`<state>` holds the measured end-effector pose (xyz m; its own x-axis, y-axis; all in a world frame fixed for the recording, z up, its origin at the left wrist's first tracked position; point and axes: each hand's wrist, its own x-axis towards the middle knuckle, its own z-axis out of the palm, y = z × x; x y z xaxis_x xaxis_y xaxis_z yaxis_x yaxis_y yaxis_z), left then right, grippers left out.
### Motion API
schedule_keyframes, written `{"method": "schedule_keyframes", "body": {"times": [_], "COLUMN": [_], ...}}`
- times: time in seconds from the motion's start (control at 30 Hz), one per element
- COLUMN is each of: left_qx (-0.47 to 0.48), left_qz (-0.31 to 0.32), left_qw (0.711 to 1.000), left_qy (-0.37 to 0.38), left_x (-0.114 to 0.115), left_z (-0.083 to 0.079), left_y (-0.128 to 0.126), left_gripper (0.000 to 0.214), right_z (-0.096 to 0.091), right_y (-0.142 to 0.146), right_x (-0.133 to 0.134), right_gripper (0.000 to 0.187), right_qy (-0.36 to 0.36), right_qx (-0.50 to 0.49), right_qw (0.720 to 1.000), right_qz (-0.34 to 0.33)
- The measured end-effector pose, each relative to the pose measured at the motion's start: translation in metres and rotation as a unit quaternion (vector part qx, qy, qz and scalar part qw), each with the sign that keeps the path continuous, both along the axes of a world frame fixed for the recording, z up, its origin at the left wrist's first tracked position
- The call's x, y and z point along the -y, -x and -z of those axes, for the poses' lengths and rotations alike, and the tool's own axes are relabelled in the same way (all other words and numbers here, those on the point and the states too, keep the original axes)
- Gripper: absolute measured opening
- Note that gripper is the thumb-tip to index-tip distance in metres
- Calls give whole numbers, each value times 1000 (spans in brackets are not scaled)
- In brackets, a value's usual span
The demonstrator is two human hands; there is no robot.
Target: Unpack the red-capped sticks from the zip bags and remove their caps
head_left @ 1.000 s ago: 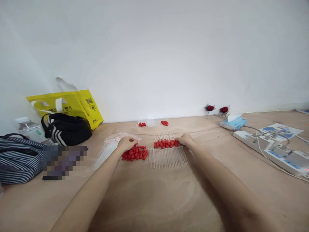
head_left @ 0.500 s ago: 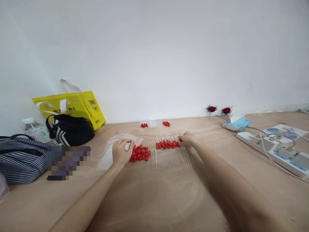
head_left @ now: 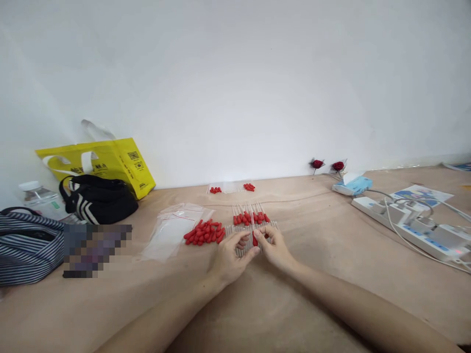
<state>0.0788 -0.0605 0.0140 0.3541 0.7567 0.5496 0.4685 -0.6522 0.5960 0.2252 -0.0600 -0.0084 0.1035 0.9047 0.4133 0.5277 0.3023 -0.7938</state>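
Between the thumb and finger of my right hand (head_left: 274, 245) is a dropper (head_left: 254, 239), its red rubber bulb down and its thin clear tube pointing away from me. My left hand (head_left: 233, 255) is beside it, thumb and fingers curved apart, the thumb tip close to the bulb; I see nothing held in it. Beyond my hands lies a row of droppers with red bulbs (head_left: 241, 218), tubes pointing to the wall. Bare clear tubes (head_left: 272, 225) lie side by side under my hands, partly hidden. A pile of loose red bulbs (head_left: 204, 233) sits left of them.
Clear zip bags (head_left: 165, 235) lie left of the pile. Small groups of red bulbs (head_left: 249, 187) rest near the wall. At left are a yellow bag (head_left: 136, 169), a black pouch (head_left: 106, 198) and a striped bag (head_left: 31, 250). A power strip (head_left: 412, 225) with cables lies right.
My right hand has come back from the far row toward me, bringing a dropper in front of my left hand. My left hand has left the bulb pile, moving right. The view has shifted slightly.
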Motion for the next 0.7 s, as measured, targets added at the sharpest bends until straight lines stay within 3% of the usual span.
{"method": "schedule_keyframes", "body": {"times": [0.13, 0.23, 0.3, 0.4, 0.5, 0.7], "left_qx": [49, 20, -22, -95, -150, -164], "left_qz": [7, -9, -9, 6, 10, 14], "left_qw": [998, 1000, 998, 988, 974, 969], "left_qy": [46, -7, -56, -123, -167, -183], "left_x": [0, -4, -7, -6, -3, 0], "left_z": [4, 6, 7, 10, 14, 15], "left_y": [-6, 4, 15, 29, 35, 35], "left_gripper": [19, 14, 14, 15, 16, 15], "right_z": [1, -4, -7, -8, -5, 4], "right_y": [4, -10, -22, -33, -32, -20], "right_x": [2, 5, 8, 12, 13, 12], "right_gripper": [36, 28, 24, 26, 22, 15], "right_qy": [-10, -87, -168, -263, -298, -291], "right_qx": [2, 66, 141, 263, 326, 339], "right_qw": [1000, 991, 971, 927, 896, 891], "right_qz": [17, 73, 94, 42, -44, -76]}}
